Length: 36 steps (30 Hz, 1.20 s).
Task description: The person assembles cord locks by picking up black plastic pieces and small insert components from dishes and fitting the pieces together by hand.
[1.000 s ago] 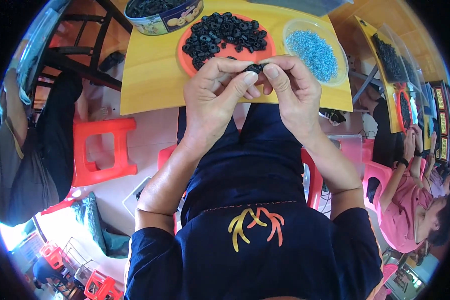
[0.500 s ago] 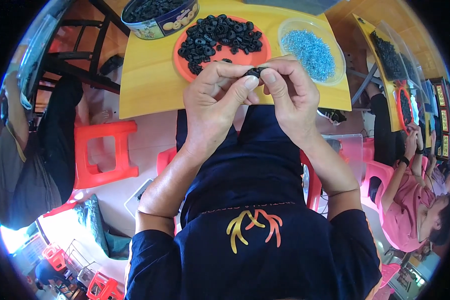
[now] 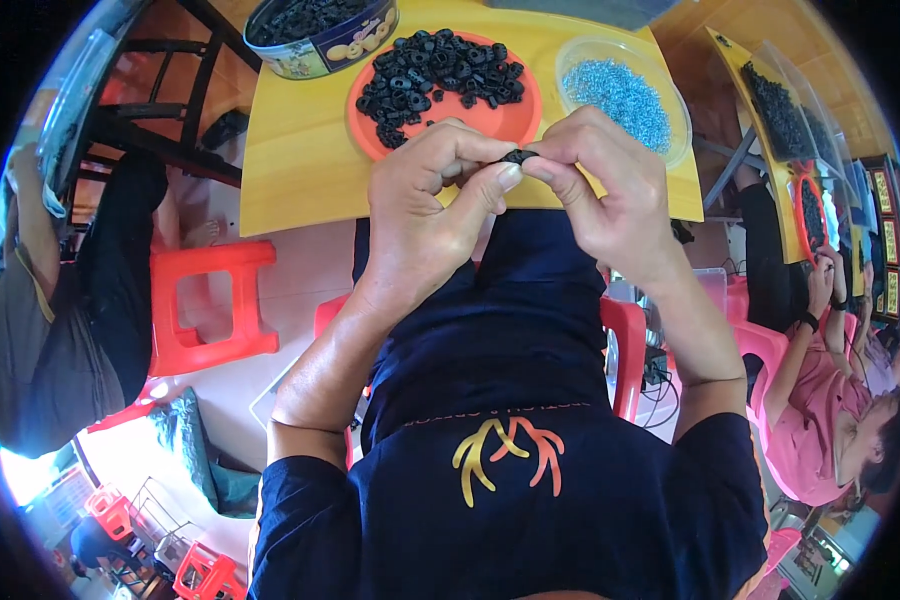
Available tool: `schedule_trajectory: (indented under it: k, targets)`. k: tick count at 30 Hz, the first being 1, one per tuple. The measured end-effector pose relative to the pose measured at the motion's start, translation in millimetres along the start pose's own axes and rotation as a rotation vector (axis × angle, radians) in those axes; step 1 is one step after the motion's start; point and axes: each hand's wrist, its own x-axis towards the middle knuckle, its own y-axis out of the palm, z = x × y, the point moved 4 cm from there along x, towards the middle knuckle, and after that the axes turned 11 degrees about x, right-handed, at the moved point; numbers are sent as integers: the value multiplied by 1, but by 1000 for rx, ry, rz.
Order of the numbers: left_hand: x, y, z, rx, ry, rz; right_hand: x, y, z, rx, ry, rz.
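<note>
A small black plastic part (image 3: 517,156) is pinched between my two hands above the near edge of the yellow table. My left hand (image 3: 430,195) grips its left side with thumb and forefinger. From the right, the thumb and forefinger of my right hand (image 3: 605,180) close on its other side. Just beyond my hands lies an orange plate (image 3: 510,120) with a heap of black plastic parts (image 3: 440,75). To its right, a clear round tub (image 3: 682,130) holds many small shiny bluish springs (image 3: 618,105). The fingers hide much of the held part.
A round tin (image 3: 315,48) of black parts stands at the table's (image 3: 280,160) far left. A red stool (image 3: 210,310) is on my left. One person in grey (image 3: 60,350) sits to the left; another in pink (image 3: 820,420) works at a table on the right.
My right hand has turned and shifted slightly right, its elbow moving outward. The black part now sits a little lower and farther right, still between both hands.
</note>
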Motion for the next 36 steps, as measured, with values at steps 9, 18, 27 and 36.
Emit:
schedule_trajectory:
  k: [9, 18, 27, 36]
  targets:
    - [-1, 0, 8, -13, -166, 99, 3, 2, -1, -3, 44, 100]
    - [-3, -2, 10, 179, 75, 40, -10, 9, -19, 186, 338, 65]
    - [4, 0, 27, 50, -152, 156, -5, 7, -34, 91, 265, 163]
    - [18, 5, 30, -188, -193, 110, -12, -3, -57, 439, 569, 2]
